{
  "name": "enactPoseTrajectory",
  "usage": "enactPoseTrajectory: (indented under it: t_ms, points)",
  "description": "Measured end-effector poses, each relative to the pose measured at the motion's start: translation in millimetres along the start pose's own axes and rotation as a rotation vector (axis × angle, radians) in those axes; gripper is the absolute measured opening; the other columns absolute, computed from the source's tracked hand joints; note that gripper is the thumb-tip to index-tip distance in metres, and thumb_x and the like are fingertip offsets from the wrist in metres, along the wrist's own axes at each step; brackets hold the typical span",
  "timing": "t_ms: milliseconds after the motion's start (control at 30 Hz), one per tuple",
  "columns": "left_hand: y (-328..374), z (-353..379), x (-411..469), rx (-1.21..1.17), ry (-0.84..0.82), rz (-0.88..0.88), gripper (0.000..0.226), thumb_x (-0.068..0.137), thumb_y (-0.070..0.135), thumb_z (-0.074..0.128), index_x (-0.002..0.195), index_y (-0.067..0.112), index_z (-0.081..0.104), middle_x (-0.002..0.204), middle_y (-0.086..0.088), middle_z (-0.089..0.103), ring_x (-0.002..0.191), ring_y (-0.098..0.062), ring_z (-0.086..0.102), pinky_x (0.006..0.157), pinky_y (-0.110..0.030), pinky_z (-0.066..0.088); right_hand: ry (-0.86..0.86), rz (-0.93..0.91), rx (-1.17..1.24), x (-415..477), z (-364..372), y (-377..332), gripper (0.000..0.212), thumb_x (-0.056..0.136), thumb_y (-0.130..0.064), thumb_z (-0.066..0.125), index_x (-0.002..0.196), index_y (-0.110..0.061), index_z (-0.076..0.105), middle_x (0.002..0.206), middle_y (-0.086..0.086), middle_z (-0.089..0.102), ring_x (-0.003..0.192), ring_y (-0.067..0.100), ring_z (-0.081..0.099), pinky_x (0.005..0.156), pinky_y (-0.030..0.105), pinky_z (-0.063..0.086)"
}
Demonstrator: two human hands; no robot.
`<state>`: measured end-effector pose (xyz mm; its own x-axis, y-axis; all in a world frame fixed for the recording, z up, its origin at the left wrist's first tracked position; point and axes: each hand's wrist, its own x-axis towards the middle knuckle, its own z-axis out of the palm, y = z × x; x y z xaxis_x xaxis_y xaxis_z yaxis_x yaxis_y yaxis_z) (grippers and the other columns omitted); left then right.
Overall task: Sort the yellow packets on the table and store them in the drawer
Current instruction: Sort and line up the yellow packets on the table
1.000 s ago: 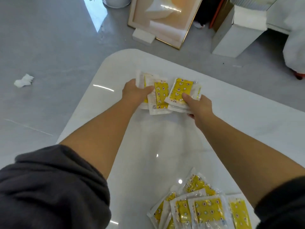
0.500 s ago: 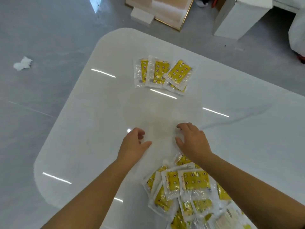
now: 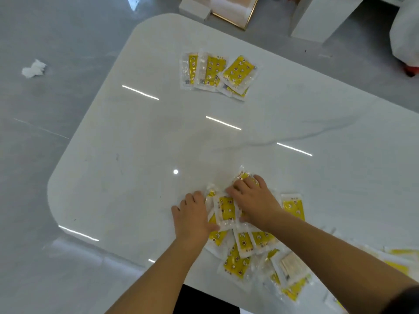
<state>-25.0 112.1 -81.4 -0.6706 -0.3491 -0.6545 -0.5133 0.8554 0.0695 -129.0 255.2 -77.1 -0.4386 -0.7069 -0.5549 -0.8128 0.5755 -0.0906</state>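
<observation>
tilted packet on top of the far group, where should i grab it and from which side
Probably the clear sealed border along the right edge of the tilted packet, coming from the right. It lies flat on top; its left corner overlaps the middle packet, but bare table borders the right edge, so a thumb-on-top pinch there should lift it alone.

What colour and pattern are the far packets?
Yellow with small pale dots and clear wrapper edges. The far packets show it best in the head view.
</observation>
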Motion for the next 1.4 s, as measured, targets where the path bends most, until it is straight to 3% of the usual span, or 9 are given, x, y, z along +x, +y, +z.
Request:
enactPoseTrajectory:
  t_ms: [167, 267, 367, 467, 600, 767, 933, 1133, 1400]
  points:
    - [-18, 4, 3, -0.523, -0.202, 0.004, 0.031, 0.072, 0.038, 0.077, 0.090, 0.023, 0.057, 0.084, 0.009, 0.060, 0.079, -0.012, 0.060, 0.068, -0.025, 0.047, -0.031, 0.056, 0.076, 2, -4, -13, 0.059, 0.077, -0.034, 0.074, 0.128, -0.018, 0.047, 0.127, 0.002, 0.052, 0.120, 0.024, 0.049, 0.106, 0.041, 0.031]
    - [-30, 0, 0, -0.705, -0.195, -0.009, 0.028, 0.079, 0.027, 0.073, 0.095, 0.019, 0.052, 0.083, 0.009, 0.055, 0.071, -0.006, 0.051, 0.053, -0.016, 0.035, -0.014, 0.132, 0.200, 0, -11, -16, 0.043, 0.083, -0.029, 0.070, 0.119, -0.020, 0.048, 0.114, 0.000, 0.061, 0.107, 0.022, 0.058, 0.091, 0.035, 0.038]
    - [-45, -5, 0, -0.771, -0.176, 0.012, 0.024, 0.085, 0.026, 0.068, 0.102, 0.016, 0.055, 0.093, 0.006, 0.060, 0.084, -0.013, 0.057, 0.065, -0.024, 0.041, 0.005, 0.173, 0.334, -5, -17, -15, 0.031, 0.084, -0.030, 0.068, 0.109, -0.021, 0.053, 0.098, -0.002, 0.065, 0.091, 0.022, 0.061, 0.069, 0.028, 0.038]
    - [-60, -17, -3, -0.885, -0.125, 0.016, 0.020, 0.087, 0.022, 0.066, 0.105, 0.015, 0.065, 0.101, -0.003, 0.070, 0.095, -0.024, 0.066, 0.084, -0.037, 0.051, 0.074, 0.242, 0.548, -13, -24, -10, 0.016, 0.086, -0.029, 0.066, 0.089, -0.022, 0.052, 0.078, -0.005, 0.056, 0.080, 0.021, 0.058, 0.063, 0.029, 0.038]
    - [-70, -38, -8, -0.957, -0.012, -0.040, 0.014, 0.083, 0.023, 0.067, 0.096, 0.017, 0.064, 0.096, -0.006, 0.069, 0.091, -0.027, 0.066, 0.085, -0.048, 0.053, 0.203, 0.353, 0.890, -25, -38, -7, 0.019, 0.088, -0.024, 0.065, 0.078, -0.017, 0.051, 0.067, -0.009, 0.051, 0.061, 0.010, 0.050, 0.057, 0.023, 0.041]
    - [-63, -50, -19, -0.946, 0.029, -0.102, 0.013, 0.085, 0.017, 0.066, 0.098, 0.014, 0.063, 0.095, -0.006, 0.067, 0.088, -0.025, 0.064, 0.079, -0.037, 0.051, 0.230, 0.428, 1.141, -34, -45, 1, 0.013, 0.089, -0.020, 0.064, 0.091, -0.008, 0.058, 0.079, 0.005, 0.066, 0.068, 0.016, 0.062, 0.063, 0.033, 0.049]
    - [-41, -26, -39, -0.705, -0.178, -0.011, 0.016, 0.082, 0.022, 0.069, 0.090, 0.009, 0.067, 0.096, -0.008, 0.066, 0.087, -0.023, 0.063, 0.072, -0.029, 0.048, 0.196, 0.527, 1.361, -47, -28, 19, 0.030, 0.088, -0.021, 0.064, 0.105, 0.003, 0.059, 0.103, 0.026, 0.065, 0.091, 0.040, 0.065, 0.085, 0.051, 0.052]
    - [7, 25, -52, -0.231, 0.090, -0.009, 0.034, 0.085, 0.040, 0.065, 0.112, 0.020, 0.067, 0.132, -0.005, 0.045, 0.113, -0.022, 0.049, 0.088, -0.033, 0.045, 0.166, 0.551, 1.510, -74, -8, 55, 0.014, 0.092, -0.022, 0.060, 0.095, -0.009, 0.065, 0.100, 0.018, 0.070, 0.092, 0.033, 0.068, 0.087, 0.048, 0.055]
    - [42, 45, -60, 0.007, 0.265, -0.157, 0.032, 0.091, 0.042, 0.057, 0.115, 0.021, 0.062, 0.124, -0.005, 0.047, 0.111, -0.024, 0.047, 0.091, -0.034, 0.037, 0.025, 0.482, 1.820, -92, 11, 91, 0.015, 0.094, -0.024, 0.059, 0.107, -0.017, 0.064, 0.100, 0.007, 0.074, 0.090, 0.024, 0.072, 0.074, 0.038, 0.058]
